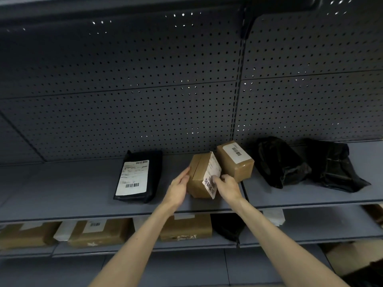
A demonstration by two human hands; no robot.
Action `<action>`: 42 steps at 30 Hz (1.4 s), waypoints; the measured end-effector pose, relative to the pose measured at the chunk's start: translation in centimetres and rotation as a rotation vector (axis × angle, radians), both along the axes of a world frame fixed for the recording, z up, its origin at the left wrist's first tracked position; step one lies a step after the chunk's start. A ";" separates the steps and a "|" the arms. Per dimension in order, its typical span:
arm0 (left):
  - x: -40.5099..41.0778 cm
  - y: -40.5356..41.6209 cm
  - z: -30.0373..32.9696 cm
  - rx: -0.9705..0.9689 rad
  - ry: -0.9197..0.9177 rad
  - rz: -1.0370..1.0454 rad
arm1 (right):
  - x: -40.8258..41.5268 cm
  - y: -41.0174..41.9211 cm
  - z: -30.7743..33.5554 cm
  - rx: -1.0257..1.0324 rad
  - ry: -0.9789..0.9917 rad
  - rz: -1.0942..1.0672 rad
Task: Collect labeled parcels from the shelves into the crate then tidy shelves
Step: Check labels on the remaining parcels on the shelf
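Note:
A small brown cardboard box (pixel 199 172) with a white label on its right face stands on the grey shelf (pixel 83 195). My left hand (pixel 179 186) lies against its left side with straight fingers. My right hand (pixel 227 186) touches the labelled right face, fingers curled at the label's edge. Just behind it sits a second brown labelled box (pixel 236 160). A flat black parcel (pixel 138 177) with a white barcode label lies to the left. No crate is in view.
Two black plastic mailer bags (pixel 279 162) (pixel 335 166) lie on the shelf's right section. The lower shelf (pixel 331 233) holds several brown boxes (pixel 99 233) and a black bag (pixel 228 226). A perforated grey back panel (pixel 145 90) rises behind.

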State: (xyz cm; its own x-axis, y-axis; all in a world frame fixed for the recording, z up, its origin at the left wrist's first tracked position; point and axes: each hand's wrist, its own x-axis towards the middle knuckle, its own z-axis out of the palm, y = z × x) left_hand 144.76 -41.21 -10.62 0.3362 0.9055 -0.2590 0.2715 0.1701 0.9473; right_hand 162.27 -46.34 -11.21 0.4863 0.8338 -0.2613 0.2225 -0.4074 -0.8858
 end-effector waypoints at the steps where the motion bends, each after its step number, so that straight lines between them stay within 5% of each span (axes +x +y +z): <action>1: -0.1 0.0 0.1 -0.002 0.017 0.007 | 0.0 0.1 0.0 0.014 0.012 -0.005; 8: -0.5 0.1 0.4 -0.009 0.155 -0.001 | -0.3 0.6 0.7 0.099 -0.050 0.019; 23: -1.0 0.6 -1.6 -0.036 0.080 -0.001 | -0.5 1.1 -1.6 0.085 0.068 0.166; 32: -1.1 0.9 0.1 0.136 0.155 -0.105 | -0.8 0.9 0.2 0.165 -0.022 0.204; 42: -0.1 1.5 8.9 0.525 -0.095 -0.002 | -0.6 1.3 10.7 0.610 -0.078 0.203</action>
State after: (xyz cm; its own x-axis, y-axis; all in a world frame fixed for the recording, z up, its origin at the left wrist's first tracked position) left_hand 144.70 -39.73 -1.69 0.3378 0.9045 0.2604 0.1799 -0.3336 0.9254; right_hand 161.64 -45.01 -0.51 0.3019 0.8985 0.3186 0.3151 0.2214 -0.9229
